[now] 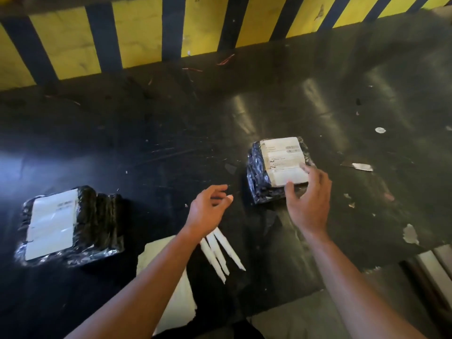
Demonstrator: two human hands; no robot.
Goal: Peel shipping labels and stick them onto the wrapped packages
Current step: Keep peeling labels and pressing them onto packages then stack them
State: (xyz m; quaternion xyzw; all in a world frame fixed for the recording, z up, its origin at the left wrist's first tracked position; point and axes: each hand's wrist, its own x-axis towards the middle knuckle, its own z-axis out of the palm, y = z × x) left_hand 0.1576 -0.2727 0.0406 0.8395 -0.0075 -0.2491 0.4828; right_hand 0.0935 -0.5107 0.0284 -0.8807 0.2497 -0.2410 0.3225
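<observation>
Package [274,167] under right grip [309,204]

Dark table [171,133] lies open between 2 wrapped packages [71,226].

Label print [283,157] too small to read, left package's label [51,223] blurred out, paper sheet [176,299] partly hidden under left forearm.

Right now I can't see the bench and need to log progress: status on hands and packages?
Right hand open, fingertips on right package's label. Left hand open, holding nothing. Left package labelled. Nothing blocking.
</observation>
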